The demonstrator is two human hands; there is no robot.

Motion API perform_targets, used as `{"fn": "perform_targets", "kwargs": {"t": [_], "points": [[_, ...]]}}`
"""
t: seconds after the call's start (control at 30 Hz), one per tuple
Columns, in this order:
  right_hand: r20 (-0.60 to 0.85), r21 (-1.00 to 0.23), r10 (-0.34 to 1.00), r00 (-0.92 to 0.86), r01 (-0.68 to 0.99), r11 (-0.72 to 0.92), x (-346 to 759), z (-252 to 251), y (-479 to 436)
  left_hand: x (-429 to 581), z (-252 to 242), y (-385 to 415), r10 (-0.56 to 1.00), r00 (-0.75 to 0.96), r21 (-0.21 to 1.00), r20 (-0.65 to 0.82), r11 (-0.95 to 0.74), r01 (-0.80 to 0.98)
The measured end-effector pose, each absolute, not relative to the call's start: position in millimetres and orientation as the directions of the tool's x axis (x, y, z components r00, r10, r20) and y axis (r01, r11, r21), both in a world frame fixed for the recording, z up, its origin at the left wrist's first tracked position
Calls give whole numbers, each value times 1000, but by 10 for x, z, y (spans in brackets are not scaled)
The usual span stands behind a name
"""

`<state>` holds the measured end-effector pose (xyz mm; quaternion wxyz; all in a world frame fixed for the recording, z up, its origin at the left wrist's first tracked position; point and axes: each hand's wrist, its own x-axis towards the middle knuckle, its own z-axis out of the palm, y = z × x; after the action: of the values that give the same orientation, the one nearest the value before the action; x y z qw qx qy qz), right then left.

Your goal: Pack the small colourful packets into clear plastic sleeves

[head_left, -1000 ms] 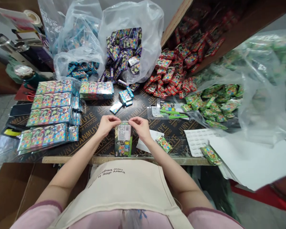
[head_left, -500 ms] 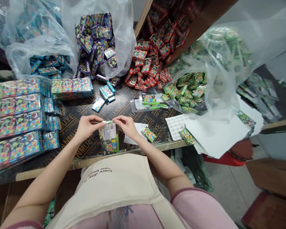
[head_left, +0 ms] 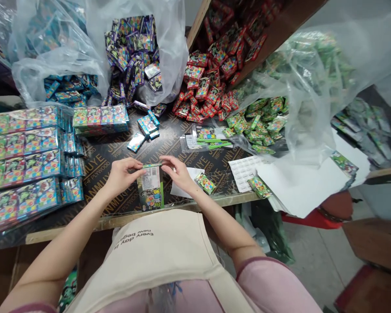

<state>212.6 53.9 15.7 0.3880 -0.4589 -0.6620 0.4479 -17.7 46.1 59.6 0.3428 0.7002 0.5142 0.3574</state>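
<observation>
A flat printed pouch with a green edge and a pale label lies upright before me near the table's front edge. My left hand pinches the left end of its top edge between thumb and fingers. At the right end of that edge is my right hand, its fingers raised and slightly apart, the thumb beside the pouch. Just behind are a few small blue boxes. To the right, a small green packet rests partly on a white sheet.
Wrapped multipacks are stacked at left. Plastic bags of blue boxes and purple boxes, plus heaps of red boxes and green boxes, line the back. Flat pouches and white papers lie right.
My right hand's fingers have lifted and loosened from the pouch's top edge. My left hand still pinches it. The view has shifted slightly.
</observation>
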Motion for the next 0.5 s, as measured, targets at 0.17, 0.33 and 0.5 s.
{"fn": "perform_targets", "kwargs": {"t": [0.17, 0.33, 0.5], "points": [[53, -613, 997, -52, 787, 73, 2979, -93, 581, -144, 525, 475, 914, 361, 744, 186, -371, 556], [-118, -415, 993, -17, 909, -34, 3325, -258, 488, -101, 475, 473, 910, 364, 745, 198, -381, 548], [-91, -317, 995, -41, 949, 10, 3200, -273, 382, -88, 454, 436, 923, 317, 772, 218, -362, 523]]}}
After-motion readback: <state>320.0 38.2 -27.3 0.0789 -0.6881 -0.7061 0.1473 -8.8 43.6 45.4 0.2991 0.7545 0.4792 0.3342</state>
